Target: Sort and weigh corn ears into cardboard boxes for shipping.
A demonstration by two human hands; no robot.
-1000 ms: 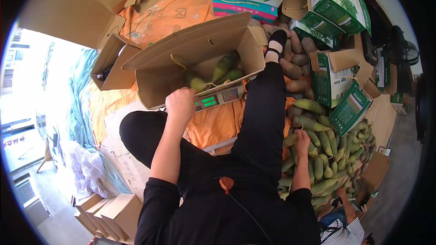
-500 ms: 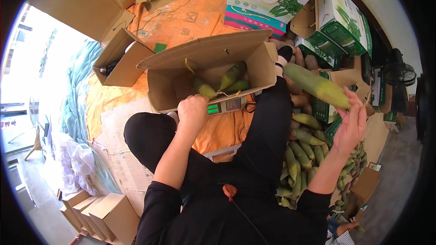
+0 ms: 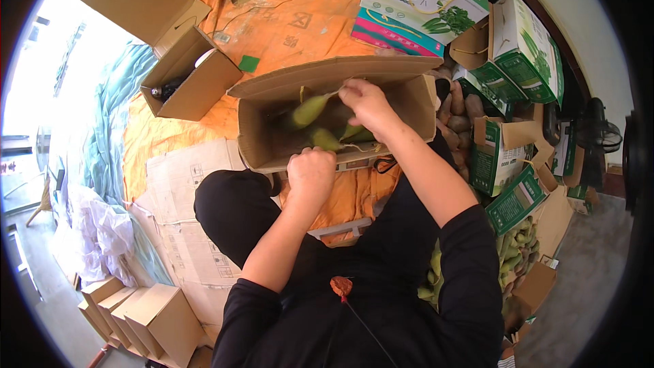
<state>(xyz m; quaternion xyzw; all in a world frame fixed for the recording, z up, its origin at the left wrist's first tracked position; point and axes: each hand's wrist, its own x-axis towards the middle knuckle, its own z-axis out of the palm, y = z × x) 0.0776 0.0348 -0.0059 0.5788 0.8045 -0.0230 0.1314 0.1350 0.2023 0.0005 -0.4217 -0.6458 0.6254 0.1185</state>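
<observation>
An open cardboard box stands in front of my knees, tilted toward me, with several green radishes inside. My left hand is closed over the near rim of the box. Inside the opening, my right hand pinches the thin tail of a green radish, whose thick body points left and slightly downward. That radish is a little blurred. My right hand and forearm hide part of the radishes on the box's right side.
Loose green radishes lie piled at my right. Green-and-white cartons and a black fan stand beyond them. A smaller open box sits left on the orange sheet. Folded cardboard boxes stand at lower left.
My right hand has carried the radish from the right side into the box, and now holds it by its tail. My left hand stays on the rim; the view has shifted slightly.
</observation>
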